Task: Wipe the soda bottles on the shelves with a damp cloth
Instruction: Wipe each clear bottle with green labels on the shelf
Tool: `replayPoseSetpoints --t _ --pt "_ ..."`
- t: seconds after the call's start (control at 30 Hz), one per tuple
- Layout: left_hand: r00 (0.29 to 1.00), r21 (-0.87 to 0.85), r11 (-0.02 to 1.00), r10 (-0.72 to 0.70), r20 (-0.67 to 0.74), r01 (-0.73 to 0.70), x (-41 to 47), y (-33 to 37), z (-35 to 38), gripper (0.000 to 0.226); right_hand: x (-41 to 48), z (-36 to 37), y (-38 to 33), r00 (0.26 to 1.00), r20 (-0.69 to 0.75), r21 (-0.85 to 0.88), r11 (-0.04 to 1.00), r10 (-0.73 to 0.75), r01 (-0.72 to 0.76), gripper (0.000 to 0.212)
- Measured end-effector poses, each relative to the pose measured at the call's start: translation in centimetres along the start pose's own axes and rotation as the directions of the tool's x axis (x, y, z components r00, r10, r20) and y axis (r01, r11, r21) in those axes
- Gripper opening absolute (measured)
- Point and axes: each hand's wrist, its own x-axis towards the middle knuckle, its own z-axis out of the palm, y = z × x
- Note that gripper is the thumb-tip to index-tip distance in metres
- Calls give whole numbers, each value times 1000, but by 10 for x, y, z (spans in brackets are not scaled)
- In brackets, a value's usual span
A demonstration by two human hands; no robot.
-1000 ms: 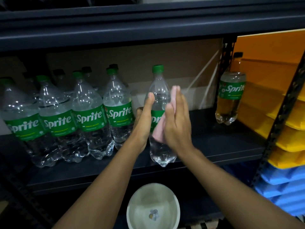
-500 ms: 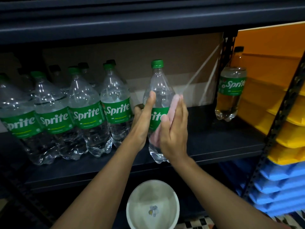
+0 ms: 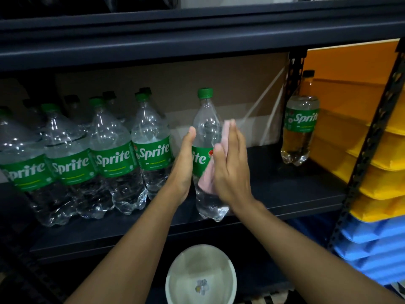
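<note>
Dim, underexposed, light from the camera side.
Glare specks on bottles at 9 o'clock; black shadow at 7 and 12; yellow trays at 3 brightest; edges bow, slightly soft.

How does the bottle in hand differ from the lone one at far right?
The held bottle has a green cap, the lone bottle a dark one. The held bottle looks clear, with a pink cloth pressed on it; the lone bottle looks amber and stands untouched. Both carry green Sprite labels.
</note>
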Motion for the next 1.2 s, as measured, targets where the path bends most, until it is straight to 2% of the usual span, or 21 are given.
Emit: replayPoseSetpoints --t 0.07,0.2,0.27,0.37,0.43,0.5,0.6,0.73,0.9,0.97,1.03,1.13,1.2 --pt "999 -13 1000 0 -43 -1 1 0 1 75 30 -5 -18 999 4 0 999 -46 46 57" --pt "999 -100 995 1 46 4 -3 6 2 60 64 -9 -34 999 2 36 998 -53 52 53" --pt "996 -83 997 3 86 4 -6 9 4 56 61 -7 -34 998 -34 46 998 -44 46 53" --pt "994 0 1000 -17 108 17 -5 7 3 72 36 5 -22 985 -136 -23 994 -109 107 57" --pt "993 27 1000 -9 114 6 -5 7 3 66 10 13 -8 979 -161 -78 991 -123 111 60" --pt "994 2 1000 -25 104 25 -5 5 3 67 -22 17 11 987 -134 -67 994 -93 84 63" --pt "997 -39 998 -47 59 50 -4 2 3 79 -68 19 37 1000 -14 -27 1000 -15 15 65" --pt "1000 -15 1000 -9 -8 8 -1 -6 3 82 -92 16 52 996 67 -59 997 56 -52 63" --pt "995 -57 998 -33 -92 28 5 -24 1 93 -40 6 23 998 25 -5 998 65 -65 60" --pt "997 -25 1000 17 -74 -19 -4 -23 4 77 -10 -1 3 999 11 26 999 45 -45 58" --pt "997 -71 996 48 -66 -53 -10 -26 4 65 20 -7 -12 999 22 32 999 28 -29 55" --pt "997 -143 989 30 -64 -39 -12 -39 1 68 48 -8 -19 999 24 75 997 27 -28 50" --pt "999 -97 995 17 -41 -21 -13 -50 2 76 44 -3 -12 999 -14 144 989 38 -36 49"
